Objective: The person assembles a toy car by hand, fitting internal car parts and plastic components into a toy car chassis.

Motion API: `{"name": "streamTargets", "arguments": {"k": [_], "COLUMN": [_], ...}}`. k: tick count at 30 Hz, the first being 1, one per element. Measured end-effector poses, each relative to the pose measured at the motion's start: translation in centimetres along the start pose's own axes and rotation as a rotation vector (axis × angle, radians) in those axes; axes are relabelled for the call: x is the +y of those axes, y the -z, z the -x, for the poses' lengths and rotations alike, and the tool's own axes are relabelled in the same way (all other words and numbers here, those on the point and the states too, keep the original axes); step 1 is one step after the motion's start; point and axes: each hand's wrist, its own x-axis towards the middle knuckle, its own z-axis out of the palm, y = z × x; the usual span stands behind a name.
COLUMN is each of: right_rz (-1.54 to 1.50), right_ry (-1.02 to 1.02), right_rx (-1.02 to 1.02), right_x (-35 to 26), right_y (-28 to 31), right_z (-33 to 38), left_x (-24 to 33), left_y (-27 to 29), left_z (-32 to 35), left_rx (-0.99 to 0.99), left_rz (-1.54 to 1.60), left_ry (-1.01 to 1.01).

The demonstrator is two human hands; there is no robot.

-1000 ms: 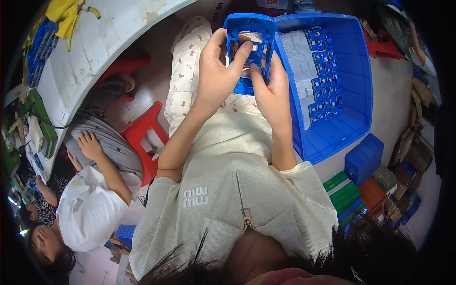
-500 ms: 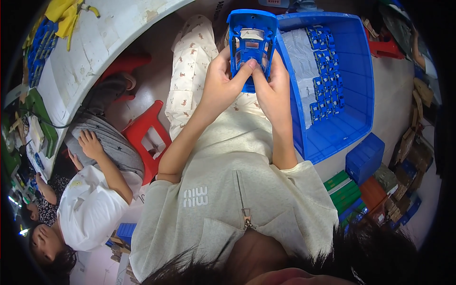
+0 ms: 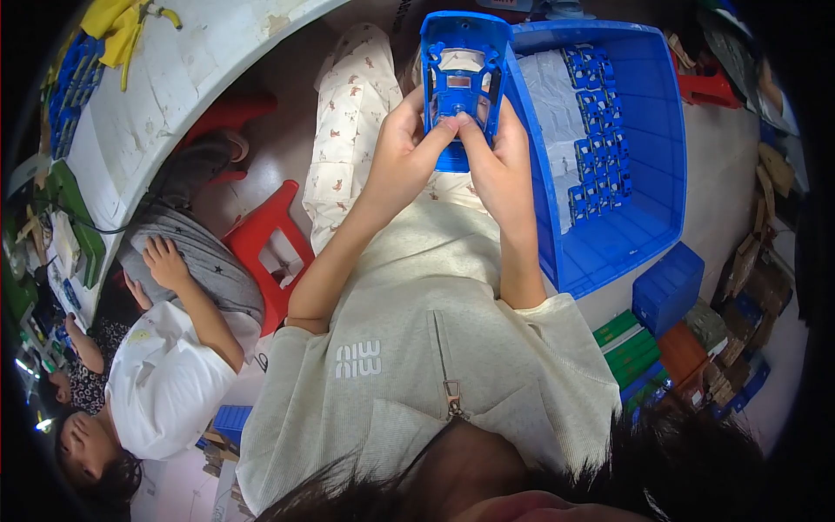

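A blue plastic toy car body (image 3: 464,43), hollow side up with window openings, is held in front of me between both hands. My left hand (image 3: 411,135) is closed round its left side. My right hand (image 3: 503,148) grips the opposite side. Both thumbs press side by side on the inner face near the body's lower end, while the other fingers are hidden behind it. Just right of my right hand stands a large blue bin (image 3: 639,165). Rows of small blue parts (image 3: 596,130) lie in it next to a whitish sheet (image 3: 548,96).
A white table (image 3: 165,96) runs along the upper left, with yellow gloves (image 3: 117,39) on it. Below it are a red stool (image 3: 270,239) and a seated person in a white shirt (image 3: 170,383). A smaller blue bin (image 3: 668,289) and green boxes (image 3: 628,352) stand at right.
The toy car body has shifted very slightly and tilted a little in my hands. My thumbs have moved slightly together on its inner face.
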Motion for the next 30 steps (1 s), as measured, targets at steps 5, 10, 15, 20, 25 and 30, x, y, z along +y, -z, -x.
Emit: {"name": "streamTargets", "arguments": {"k": [5,10,15,20,25,30], "right_rz": [0.020,0.038,0.089,0.149,0.170,0.292], "right_ry": [-0.006,0.022,0.052,0.081,0.085,0.054], "right_rx": [-0.003,0.001,-0.016,-0.016,0.014,-0.010], "right_x": [0.1,-0.2,-0.1,0.0,-0.2,0.4], "right_y": [-0.1,-0.1,-0.2,-0.2,-0.6,-0.7], "right_z": [-0.2,-0.2,-0.4,-0.2,-0.1,-0.3], "left_x": [-0.5,-0.4,-0.4,-0.8,-0.9,-1.4], "left_y": [0.3,0.2,0.2,0.0,-0.2,0.3], "left_z": [-0.1,0.0,0.0,0.0,0.0,-0.3], "left_rx": [0.012,0.008,0.036,0.085,0.134,0.158], "left_rz": [-0.043,-0.058,0.003,0.008,-0.005,-0.029], "left_ry": [0.007,-0.013,0.002,-0.003,-0.016,0.022]}}
